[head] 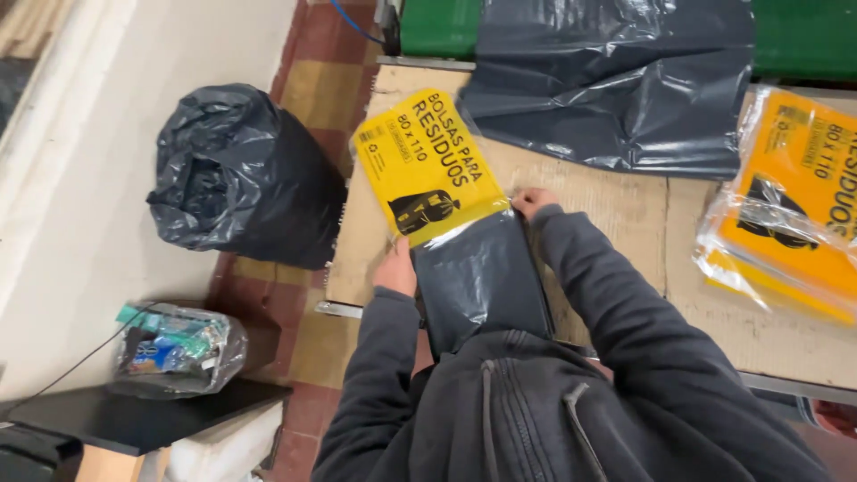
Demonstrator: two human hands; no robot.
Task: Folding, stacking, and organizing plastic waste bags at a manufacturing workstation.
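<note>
**Pack of grey bags at the counter's near-left corner**

I log my left hand (395,268) gripping the left edge of the yellow-labelled bag pack (446,223), my right hand (533,203) pinching its right edge. Loose grey bag (616,80): far edge. Orange-labelled packs (790,205): right edge of cardboard-covered counter (625,214).

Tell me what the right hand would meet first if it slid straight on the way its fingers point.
The right hand points up and left, so it would likely meet the yellow printed plastic pack first; it already seems to touch its edge.
</note>
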